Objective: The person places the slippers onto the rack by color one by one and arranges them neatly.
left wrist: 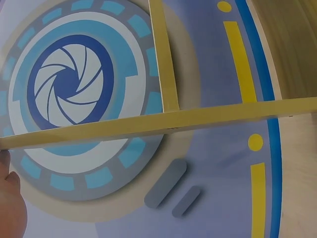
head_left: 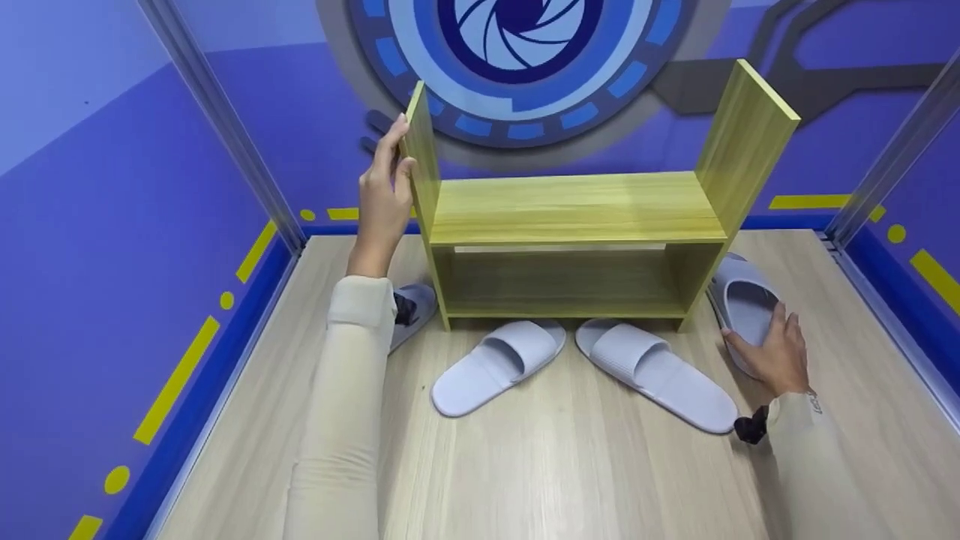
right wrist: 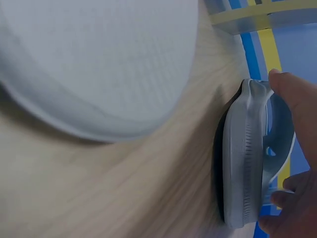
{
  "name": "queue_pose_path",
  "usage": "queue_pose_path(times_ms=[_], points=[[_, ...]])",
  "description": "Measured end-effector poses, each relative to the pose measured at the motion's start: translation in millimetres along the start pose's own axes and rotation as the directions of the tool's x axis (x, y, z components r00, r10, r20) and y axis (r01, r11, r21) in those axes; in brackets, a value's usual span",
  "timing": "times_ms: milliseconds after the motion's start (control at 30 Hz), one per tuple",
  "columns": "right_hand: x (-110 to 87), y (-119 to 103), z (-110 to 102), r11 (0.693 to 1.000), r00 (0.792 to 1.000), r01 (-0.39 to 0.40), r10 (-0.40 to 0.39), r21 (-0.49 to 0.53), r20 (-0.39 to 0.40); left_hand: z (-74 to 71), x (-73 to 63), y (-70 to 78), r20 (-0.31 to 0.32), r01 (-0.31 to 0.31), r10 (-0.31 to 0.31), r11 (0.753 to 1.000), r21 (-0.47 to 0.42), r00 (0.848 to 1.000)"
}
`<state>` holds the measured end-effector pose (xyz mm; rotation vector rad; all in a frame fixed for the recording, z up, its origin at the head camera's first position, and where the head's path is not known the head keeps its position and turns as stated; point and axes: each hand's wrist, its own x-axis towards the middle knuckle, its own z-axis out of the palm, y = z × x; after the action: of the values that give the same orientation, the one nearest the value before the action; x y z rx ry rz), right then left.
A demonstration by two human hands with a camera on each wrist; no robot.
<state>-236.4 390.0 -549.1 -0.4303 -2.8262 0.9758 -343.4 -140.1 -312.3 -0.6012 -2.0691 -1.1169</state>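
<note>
A yellow-green wood-grain shelf [head_left: 570, 206] stands against the back wall, with two upright side panels. My left hand [head_left: 386, 180] touches the outer side of its left panel, fingers extended up near the top; in the left wrist view only part of that hand [left wrist: 11, 203] shows at the panel's end. At the right end of the shelf lies a grey slipper [head_left: 739, 277], and my right hand [head_left: 781, 352] holds it across its width, thumb on one edge and fingers on the other. The right wrist view has this slipper [right wrist: 242, 158] side-on beneath the hand.
Two light grey slippers, one left of centre [head_left: 465, 382] and one right of centre [head_left: 690, 394], lie angled before the shelf. Another grey slipper [head_left: 424, 300] is partly hidden by my left sleeve. Blue printed walls [head_left: 112, 225] enclose the wood-look floor [head_left: 540, 480] on three sides.
</note>
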Motion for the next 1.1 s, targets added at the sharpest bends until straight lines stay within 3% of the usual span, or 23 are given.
queue_pose_path(times_ms=[267, 500, 767, 1100], points=[[15.5, -1, 0, 1.0, 1.0, 0.022, -0.022, -0.02, -0.003, 0.7, -1.5, -1.9, -0.012, 0.008, -0.007, 1.0, 0.018, 1.0], [26.9, 0, -5, 0.996, 0.993, -0.087, 0.088, -0.009, 0.078, 0.9, -0.8, -0.6, -0.01, 0.009, -0.009, 1.0, 0.002, 1.0], [33.6, -5, -7, 0.997, 0.994, -0.073, 0.073, -0.006, 0.087, -0.5, 1.8, 1.2, -0.017, -0.003, 0.003, 1.0, 0.007, 1.0], [35.8, -8, -7, 0.99, 0.985, -0.14, 0.14, -0.002, 0.1, 0.1, -1.2, 0.5, -0.007, 0.011, -0.011, 1.0, 0.009, 1.0]])
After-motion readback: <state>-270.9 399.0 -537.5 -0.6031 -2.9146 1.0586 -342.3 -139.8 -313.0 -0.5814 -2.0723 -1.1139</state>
